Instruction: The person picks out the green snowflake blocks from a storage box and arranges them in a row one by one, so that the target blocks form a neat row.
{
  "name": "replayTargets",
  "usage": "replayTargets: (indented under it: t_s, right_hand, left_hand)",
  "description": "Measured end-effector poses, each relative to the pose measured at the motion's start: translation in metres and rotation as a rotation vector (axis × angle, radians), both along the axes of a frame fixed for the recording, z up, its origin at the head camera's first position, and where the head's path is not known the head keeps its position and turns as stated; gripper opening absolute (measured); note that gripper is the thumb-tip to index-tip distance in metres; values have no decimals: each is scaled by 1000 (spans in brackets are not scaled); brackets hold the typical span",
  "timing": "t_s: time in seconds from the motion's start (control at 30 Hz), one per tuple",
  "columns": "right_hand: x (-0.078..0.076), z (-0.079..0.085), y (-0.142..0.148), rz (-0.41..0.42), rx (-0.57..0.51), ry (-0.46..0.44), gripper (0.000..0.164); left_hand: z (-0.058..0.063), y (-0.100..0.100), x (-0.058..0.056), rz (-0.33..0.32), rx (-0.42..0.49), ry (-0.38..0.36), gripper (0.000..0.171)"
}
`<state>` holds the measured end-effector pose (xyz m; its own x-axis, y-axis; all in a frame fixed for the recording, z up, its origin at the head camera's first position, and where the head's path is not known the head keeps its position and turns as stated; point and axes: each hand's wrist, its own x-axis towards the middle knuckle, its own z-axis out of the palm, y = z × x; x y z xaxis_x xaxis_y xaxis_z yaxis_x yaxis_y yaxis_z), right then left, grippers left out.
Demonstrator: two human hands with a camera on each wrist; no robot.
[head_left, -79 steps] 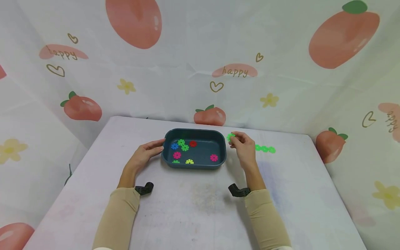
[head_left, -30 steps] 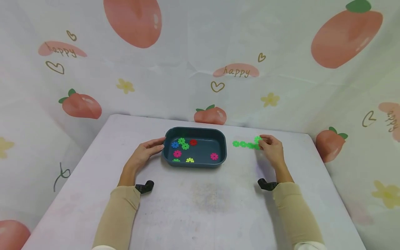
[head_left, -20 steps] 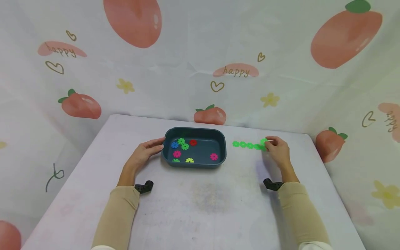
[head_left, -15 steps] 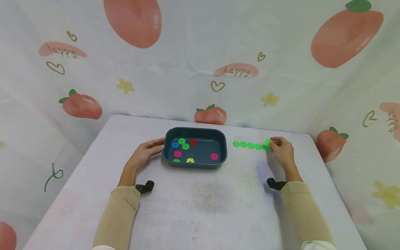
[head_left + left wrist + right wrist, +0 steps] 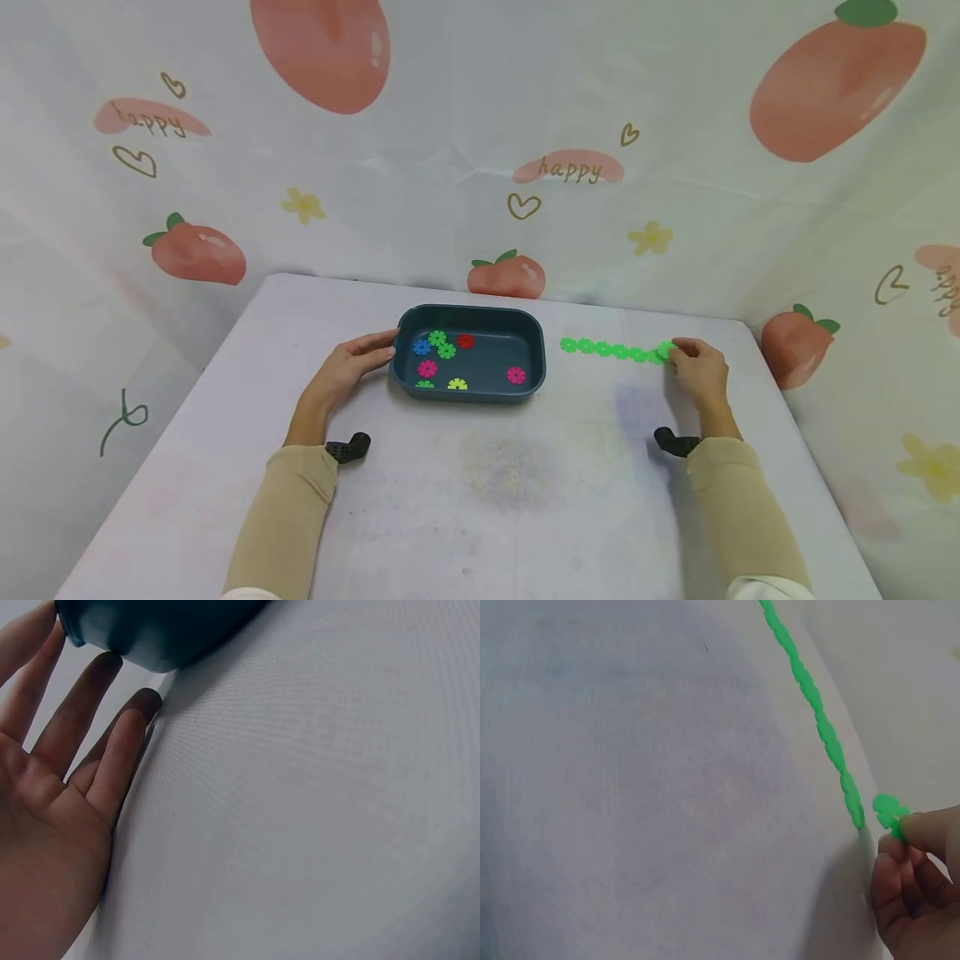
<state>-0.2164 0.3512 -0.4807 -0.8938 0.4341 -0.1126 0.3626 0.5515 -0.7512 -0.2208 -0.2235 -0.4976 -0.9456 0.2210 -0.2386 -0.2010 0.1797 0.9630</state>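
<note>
My right hand [image 5: 701,371] pinches a green notched plastic disc [image 5: 667,351] between thumb and fingertips, at the right end of a row of green discs [image 5: 603,349] on the table. In the right wrist view the pinched disc [image 5: 889,811] is tilted, just off the end of the row [image 5: 821,720]. The left hand [image 5: 342,373] has its fingers fairly straight, with fingertips against the left side of a dark blue tray [image 5: 480,397]. The left wrist view has those fingers [image 5: 112,765] beside the tray wall [image 5: 157,634].
Inside the tray lie several loose notched discs: green ones [image 5: 447,352], a blue one [image 5: 422,347], a red one [image 5: 466,342], pink ones [image 5: 516,376] and a yellow one [image 5: 457,384]. A patterned cloth [image 5: 420,183] hangs behind the white table [image 5: 450,500].
My right hand has carried a green disc from beside the tray to the right, along the row, to its far end. The left hand has stayed at the tray.
</note>
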Motion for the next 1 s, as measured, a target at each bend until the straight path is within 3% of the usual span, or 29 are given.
replayTargets:
  t_s: [0.33, 0.77, 1.0]
  right_hand:
    - [0, -4, 11, -32, 64, -67, 42]
    - [0, 0, 10, 44, 211, -68, 39]
    - [0, 3, 7, 83, 254, -56, 46]
  left_hand:
    - [0, 0, 0, 2, 11, -12, 62]
    - [-2, 0, -2, 7, 19, -7, 63]
    - [-1, 0, -1, 10, 11, -14, 65]
